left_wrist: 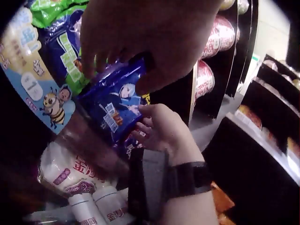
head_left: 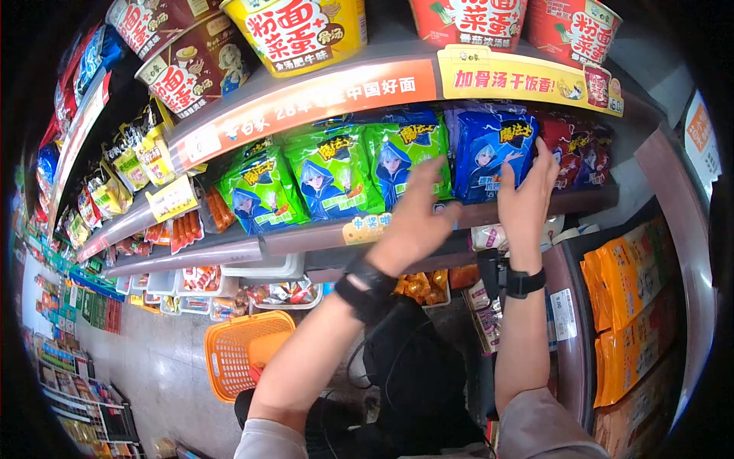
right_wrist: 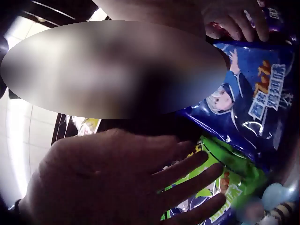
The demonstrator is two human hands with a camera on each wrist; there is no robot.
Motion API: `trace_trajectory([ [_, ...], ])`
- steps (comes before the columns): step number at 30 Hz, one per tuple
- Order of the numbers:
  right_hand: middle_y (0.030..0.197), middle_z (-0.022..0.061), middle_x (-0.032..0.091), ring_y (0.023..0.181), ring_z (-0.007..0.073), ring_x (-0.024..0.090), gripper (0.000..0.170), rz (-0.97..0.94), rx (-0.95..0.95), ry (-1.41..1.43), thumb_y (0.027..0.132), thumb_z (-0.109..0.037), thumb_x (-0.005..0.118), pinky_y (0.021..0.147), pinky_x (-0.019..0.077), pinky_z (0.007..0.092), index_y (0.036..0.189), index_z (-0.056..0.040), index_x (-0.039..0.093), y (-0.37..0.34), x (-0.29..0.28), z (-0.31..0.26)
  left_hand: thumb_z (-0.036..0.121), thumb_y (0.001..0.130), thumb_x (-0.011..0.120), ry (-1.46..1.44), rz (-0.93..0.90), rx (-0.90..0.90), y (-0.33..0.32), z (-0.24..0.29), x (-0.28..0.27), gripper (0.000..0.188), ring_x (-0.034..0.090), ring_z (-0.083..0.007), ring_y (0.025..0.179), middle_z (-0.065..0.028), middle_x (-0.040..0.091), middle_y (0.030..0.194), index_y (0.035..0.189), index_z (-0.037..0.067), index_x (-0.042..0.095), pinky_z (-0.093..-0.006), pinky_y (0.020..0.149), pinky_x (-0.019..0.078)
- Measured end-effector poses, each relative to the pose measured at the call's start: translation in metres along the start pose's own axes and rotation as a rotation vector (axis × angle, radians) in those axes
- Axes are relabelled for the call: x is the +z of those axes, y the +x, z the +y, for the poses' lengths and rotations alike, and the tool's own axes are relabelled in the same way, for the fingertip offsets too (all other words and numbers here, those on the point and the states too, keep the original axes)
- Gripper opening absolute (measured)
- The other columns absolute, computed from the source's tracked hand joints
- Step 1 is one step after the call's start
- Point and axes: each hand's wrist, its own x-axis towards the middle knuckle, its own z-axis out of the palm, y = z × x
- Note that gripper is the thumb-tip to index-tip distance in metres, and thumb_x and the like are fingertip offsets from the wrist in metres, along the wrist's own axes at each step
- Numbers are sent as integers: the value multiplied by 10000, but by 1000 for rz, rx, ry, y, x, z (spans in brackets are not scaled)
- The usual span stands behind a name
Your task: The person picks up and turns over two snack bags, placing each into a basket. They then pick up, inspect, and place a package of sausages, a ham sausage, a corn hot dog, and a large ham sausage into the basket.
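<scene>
A blue snack pack (head_left: 489,164) with a hooded cartoon figure stands in the shelf row. Along its right edge lie the extended fingers of my right hand (head_left: 533,195), also seen beside the pack in the left wrist view. My left hand (head_left: 419,226), fingers spread and holding nothing, is in front of the nearest green pack (head_left: 391,164), partly covering it. Two more green packs (head_left: 330,176) stand to the left. In the right wrist view, the left hand (right_wrist: 117,178) overlaps the green pack below the blue one.
Dark red packs (head_left: 585,153) stand to the right on the same shelf. Above, a printed shelf strip (head_left: 321,107) runs under noodle tubs (head_left: 302,34). Orange bags (head_left: 631,283) fill the side rack. On the floor is an orange basket (head_left: 222,359).
</scene>
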Motion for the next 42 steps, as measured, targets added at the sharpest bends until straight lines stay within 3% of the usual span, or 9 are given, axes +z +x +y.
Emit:
trace_trajectory([
  [5, 1233, 281, 498, 1192, 404, 475, 638, -30, 134, 4, 803, -57, 633, 1026, 360, 427, 1360, 53, 342, -10, 29, 53, 120, 760, 686, 88, -30, -15, 5, -18, 43, 753, 395, -360, 1294, -265, 397, 1366, 1382, -73, 308, -390, 1095, 301],
  [12, 1216, 219, 525, 1135, 387, 514, 571, -43, 51, 11, 813, -51, 636, 970, 402, 427, 1335, -5, 409, -14, -1, 18, 52, 725, 641, 21, -3, 154, -8, -2, 36, 734, 392, -419, 1259, -280, 407, 1330, 1378, -64, 326, -397, 1078, 327],
  [17, 1214, 104, 550, 1023, 143, 575, 487, -153, -62, 298, 886, -42, 611, 789, 501, 272, 1338, 5, 436, -23, 1, -15, 8, 883, 602, -534, 49, 22, -30, 17, -1, 718, 440, -177, 1210, -130, 388, 1367, 1462, 90, 186, -329, 975, 438],
  [20, 1239, 212, 530, 1073, 305, 571, 528, -346, -86, 600, 871, -88, 617, 907, 457, 367, 1355, -1, 425, -23, 7, -59, 21, 922, 552, -617, 239, -102, -44, 24, -40, 622, 512, -198, 1131, -112, 411, 1320, 1438, 110, 215, -356, 858, 557],
  [24, 1212, 230, 536, 1075, 335, 563, 553, -519, -28, 608, 863, -168, 644, 912, 454, 388, 1342, 10, 433, -18, 12, -85, 63, 946, 507, -586, 524, -156, -49, 17, -94, 547, 600, -252, 1037, -119, 527, 1189, 1406, 140, 220, -433, 851, 543],
  [28, 1195, 247, 494, 1127, 397, 480, 582, -154, -111, 156, 791, -136, 700, 987, 383, 438, 1284, 33, 441, -10, 24, -47, 39, 951, 476, -521, 571, -201, -9, 17, -148, 524, 625, -337, 1005, -186, 514, 1210, 1392, 76, 196, -389, 856, 546],
  [36, 1274, 301, 430, 1186, 437, 442, 794, -223, 202, -2, 794, -98, 677, 1018, 357, 457, 1429, -1, 211, -11, 17, 18, 212, 992, 476, -310, 335, -363, 58, -2, -179, 276, 643, -282, 978, -142, 582, 1122, 1184, 12, 478, -341, 860, 555],
  [38, 1308, 292, 433, 1202, 432, 442, 819, -239, 235, 32, 800, -149, 686, 1012, 351, 497, 1439, -15, 192, -13, 25, 32, 220, 979, 507, 185, 357, -505, 64, 11, -175, 312, 662, -274, 915, -139, 594, 1097, 1206, 9, 473, -350, 813, 575],
  [42, 1337, 227, 465, 1180, 411, 474, 813, -270, 428, -22, 815, -264, 686, 970, 342, 579, 1440, -34, 220, -11, 23, 36, 194, 861, 621, 569, 481, -32, 49, -34, -173, 377, 600, -332, 943, -199, 576, 1111, 1173, 10, 516, -404, 832, 504],
])
